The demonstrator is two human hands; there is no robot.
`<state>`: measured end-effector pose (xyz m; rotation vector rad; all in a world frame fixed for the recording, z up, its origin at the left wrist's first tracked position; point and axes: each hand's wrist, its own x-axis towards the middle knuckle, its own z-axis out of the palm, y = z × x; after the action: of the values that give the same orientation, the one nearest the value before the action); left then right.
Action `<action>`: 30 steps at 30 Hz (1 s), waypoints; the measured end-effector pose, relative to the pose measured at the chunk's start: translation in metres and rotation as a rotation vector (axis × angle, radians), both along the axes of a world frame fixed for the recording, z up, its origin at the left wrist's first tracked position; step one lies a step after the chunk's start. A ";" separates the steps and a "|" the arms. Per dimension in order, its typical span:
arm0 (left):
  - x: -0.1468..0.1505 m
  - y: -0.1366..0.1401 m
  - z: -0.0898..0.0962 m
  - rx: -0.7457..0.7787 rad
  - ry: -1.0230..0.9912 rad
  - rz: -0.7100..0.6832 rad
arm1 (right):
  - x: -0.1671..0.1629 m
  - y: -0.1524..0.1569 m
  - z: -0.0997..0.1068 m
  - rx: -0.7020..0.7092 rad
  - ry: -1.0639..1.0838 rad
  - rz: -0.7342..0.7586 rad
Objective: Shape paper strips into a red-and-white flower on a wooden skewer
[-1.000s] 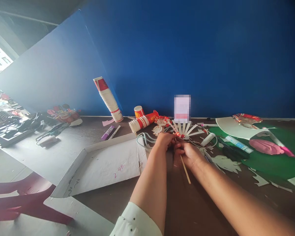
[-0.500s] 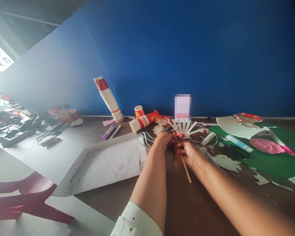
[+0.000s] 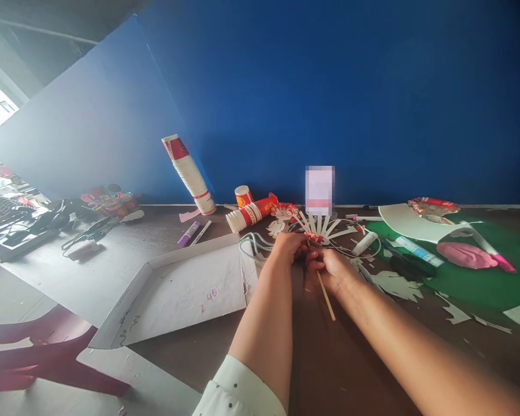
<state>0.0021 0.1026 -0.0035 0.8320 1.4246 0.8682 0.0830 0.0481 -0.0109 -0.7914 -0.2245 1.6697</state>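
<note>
Hands barely shifted, stick held well apart from box edge

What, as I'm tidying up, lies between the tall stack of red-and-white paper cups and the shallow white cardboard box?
The head view shows a purple-and-white tube and a slim white stick between stack and box.
</note>
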 end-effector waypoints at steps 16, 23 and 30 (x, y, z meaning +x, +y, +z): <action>0.001 0.000 -0.006 0.073 0.117 -0.026 | 0.001 -0.002 0.004 -0.125 0.111 0.026; -0.002 0.003 -0.012 0.117 0.193 -0.099 | 0.002 -0.001 0.003 -0.110 0.079 0.029; -0.010 -0.001 -0.008 0.164 0.003 -0.168 | 0.017 0.006 -0.003 0.025 -0.291 -0.062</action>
<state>-0.0077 0.1016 -0.0112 1.0618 1.2776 0.8627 0.0995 0.0536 -0.0138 -1.0120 -0.4180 1.4871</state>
